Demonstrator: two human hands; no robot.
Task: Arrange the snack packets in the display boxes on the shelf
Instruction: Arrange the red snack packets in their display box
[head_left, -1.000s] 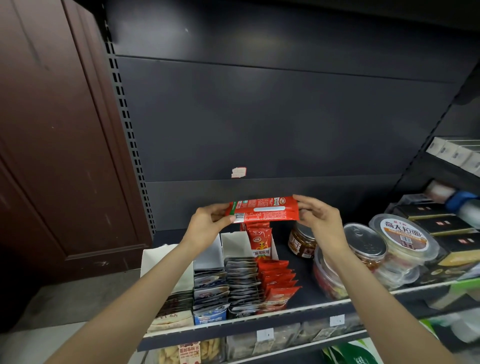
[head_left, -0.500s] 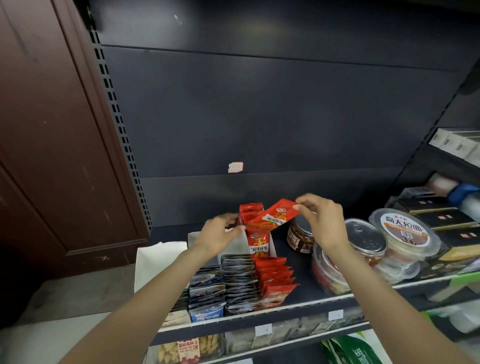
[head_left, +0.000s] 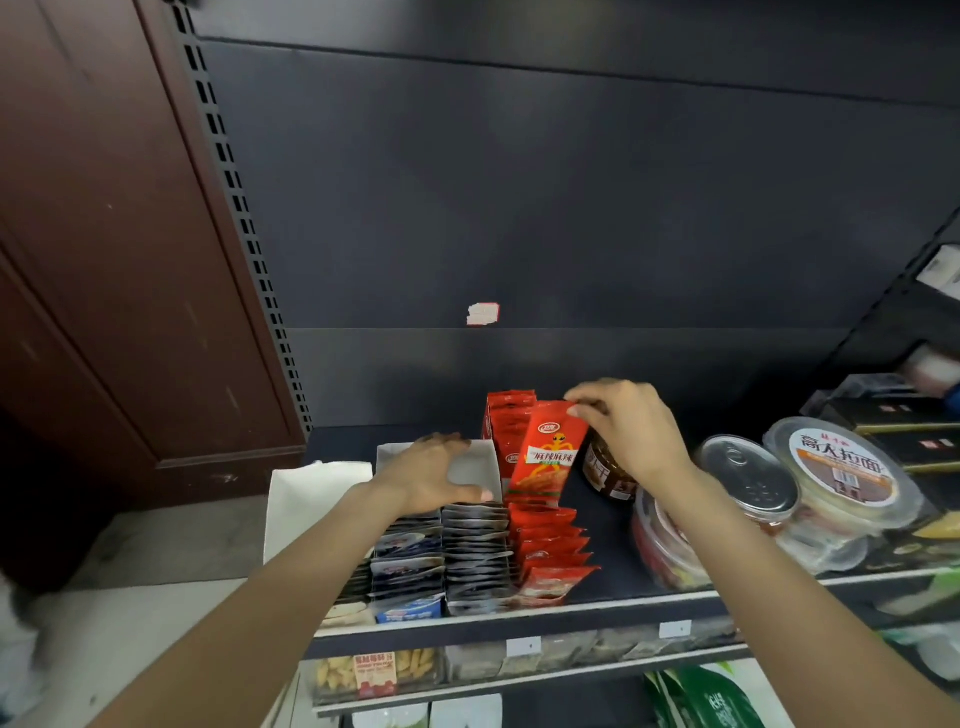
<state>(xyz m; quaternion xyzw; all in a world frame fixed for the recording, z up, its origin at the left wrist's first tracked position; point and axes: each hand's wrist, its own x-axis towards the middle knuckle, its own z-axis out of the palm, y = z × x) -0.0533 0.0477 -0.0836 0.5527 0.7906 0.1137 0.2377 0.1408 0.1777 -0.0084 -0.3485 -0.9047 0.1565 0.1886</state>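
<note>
My right hand (head_left: 631, 434) pinches the top edge of a red snack packet (head_left: 545, 457), which stands upright at the back of the row of red packets (head_left: 550, 551). More red packets (head_left: 511, 421) stand behind it. My left hand (head_left: 434, 473) rests on the white display box (head_left: 475, 465), fingers over its back flap and thumb against the dark silver packets (head_left: 475, 551). Another box of dark and blue packets (head_left: 408, 566) lies to the left. All stand on the dark shelf (head_left: 613, 582).
A brown jar (head_left: 605, 473) stands just behind my right hand. Right of it are a tin-lidded tub (head_left: 748, 480), a noodle bowl (head_left: 836, 475) and dark boxes (head_left: 904, 431). A white box flap (head_left: 311, 504) sits at the left. A brown wooden panel (head_left: 114, 260) borders the shelving.
The red packet went from held flat in both hands to upright, lowered into the row. My left hand let go of it and dropped onto the white box.
</note>
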